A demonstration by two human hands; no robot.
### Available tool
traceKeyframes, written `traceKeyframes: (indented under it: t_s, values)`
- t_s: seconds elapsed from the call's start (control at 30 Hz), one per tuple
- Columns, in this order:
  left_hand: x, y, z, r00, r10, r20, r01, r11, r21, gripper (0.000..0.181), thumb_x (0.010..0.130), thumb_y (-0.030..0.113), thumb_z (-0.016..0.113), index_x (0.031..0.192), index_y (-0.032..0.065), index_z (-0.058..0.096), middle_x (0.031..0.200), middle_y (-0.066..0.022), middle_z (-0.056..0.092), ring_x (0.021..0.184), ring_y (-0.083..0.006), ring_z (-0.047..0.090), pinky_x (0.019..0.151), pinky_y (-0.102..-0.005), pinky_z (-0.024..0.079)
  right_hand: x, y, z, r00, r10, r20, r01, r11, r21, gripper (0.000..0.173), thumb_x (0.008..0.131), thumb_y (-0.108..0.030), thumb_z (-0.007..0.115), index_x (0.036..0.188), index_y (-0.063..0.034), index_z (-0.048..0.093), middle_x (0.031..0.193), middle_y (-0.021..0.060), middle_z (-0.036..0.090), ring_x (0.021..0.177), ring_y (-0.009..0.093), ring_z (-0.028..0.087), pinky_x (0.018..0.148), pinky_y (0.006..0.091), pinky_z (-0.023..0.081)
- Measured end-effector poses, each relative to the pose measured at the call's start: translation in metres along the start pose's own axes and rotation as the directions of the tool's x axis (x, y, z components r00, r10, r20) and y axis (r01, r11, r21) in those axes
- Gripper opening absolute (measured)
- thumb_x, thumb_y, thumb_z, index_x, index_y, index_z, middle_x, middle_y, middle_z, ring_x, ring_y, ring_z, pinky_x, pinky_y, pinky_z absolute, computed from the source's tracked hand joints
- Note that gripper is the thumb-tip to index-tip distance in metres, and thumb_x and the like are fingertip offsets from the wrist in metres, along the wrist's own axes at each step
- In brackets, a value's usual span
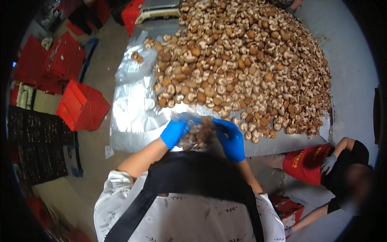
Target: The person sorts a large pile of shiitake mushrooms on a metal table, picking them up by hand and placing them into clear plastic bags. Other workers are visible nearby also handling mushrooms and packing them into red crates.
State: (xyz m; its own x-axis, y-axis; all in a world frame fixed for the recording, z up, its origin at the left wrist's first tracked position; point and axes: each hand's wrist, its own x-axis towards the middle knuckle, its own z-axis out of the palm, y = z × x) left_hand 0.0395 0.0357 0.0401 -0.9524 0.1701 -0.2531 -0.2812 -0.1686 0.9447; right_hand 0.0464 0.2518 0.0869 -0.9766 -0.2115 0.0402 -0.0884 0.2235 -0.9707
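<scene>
A clear plastic bag (196, 137) holding brown mushrooms is in front of my apron, at the near edge of the metal table (266, 146). My left hand (178, 130), in a blue glove, grips the bag's upper left side. On the other side, my blue-gloved right hand (231, 139) has curved fingers that reach the bag's right edge. Blur hides whether those fingers pinch the plastic. Beyond both hands spreads a large heap of loose shiitake mushrooms (242, 66), caps and pale stems mixed.
Flat clear plastic bags (133, 103) lie on the table's left part, with a few mushrooms (137, 57) on them. A scale (158, 13) stands at the far left corner. Red crates (83, 106) are on the floor to the left. A person in a red apron (308, 163) is at the right.
</scene>
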Motion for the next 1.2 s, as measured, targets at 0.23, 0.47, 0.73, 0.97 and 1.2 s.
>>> traceKeyframes:
  t_s: [0.23,0.47,0.73,0.97,1.2]
  values:
    - [0.075,0.146,-0.074,0.917,0.197,-0.346,-0.158,0.978,0.136,0.034,0.093,0.029,0.042,0.108,0.0057,0.062,0.071,-0.0002,0.052,0.061,-0.0077,0.044,0.052,-0.0215,0.037,-0.008,0.078,-0.045,0.942,0.327,0.078,-0.319,0.942,-0.104,0.023,0.083,-0.003,0.055,0.105,-0.0031,0.063,0.097,0.0078,0.063,0.088,0.017,0.060,0.077,0.0278,0.047]
    - [0.238,0.147,-0.219,0.853,0.384,-0.355,-0.234,0.887,0.397,0.033,0.092,0.026,0.041,0.101,0.0055,0.065,0.086,-0.0074,0.061,0.076,-0.0163,0.053,0.069,-0.0322,0.044,0.011,0.086,-0.006,0.922,0.210,0.325,-0.092,0.935,-0.343,0.025,0.083,-0.016,0.058,0.107,-0.0099,0.061,0.102,0.0146,0.061,0.094,0.032,0.059,0.081,0.0374,0.047]
    - [0.185,0.083,-0.157,0.863,0.370,-0.344,-0.095,0.788,0.608,0.060,0.085,0.032,0.062,0.134,0.0069,0.037,0.123,-0.0165,0.051,0.105,-0.0268,0.055,0.089,-0.0358,0.046,0.036,0.084,-0.009,0.814,0.234,0.532,0.066,0.872,-0.484,0.029,0.082,-0.017,0.058,0.110,-0.0109,0.059,0.103,0.0167,0.061,0.094,0.032,0.058,0.078,0.0398,0.048]
    - [0.047,0.002,-0.110,0.884,0.458,-0.097,0.029,0.154,0.988,0.045,0.064,0.017,0.075,0.107,0.0122,0.063,0.121,-0.0157,0.053,0.107,-0.0353,0.051,0.091,-0.0415,0.042,0.084,0.069,0.030,0.880,-0.198,0.432,0.382,0.835,-0.396,0.019,0.078,-0.009,0.062,0.097,-0.0081,0.065,0.097,0.0121,0.061,0.091,0.031,0.058,0.077,0.0364,0.047]
    - [0.044,-0.031,-0.100,0.837,0.524,-0.157,0.085,0.159,0.984,0.041,0.064,0.022,0.076,0.103,0.0153,0.066,0.126,-0.0139,0.050,0.113,-0.0323,0.048,0.096,-0.0468,0.036,0.175,0.094,0.157,0.747,-0.503,0.435,0.664,0.528,-0.529,0.020,0.068,-0.012,0.065,0.089,-0.0111,0.065,0.105,0.0104,0.058,0.104,0.032,0.051,0.084,0.0415,0.042]
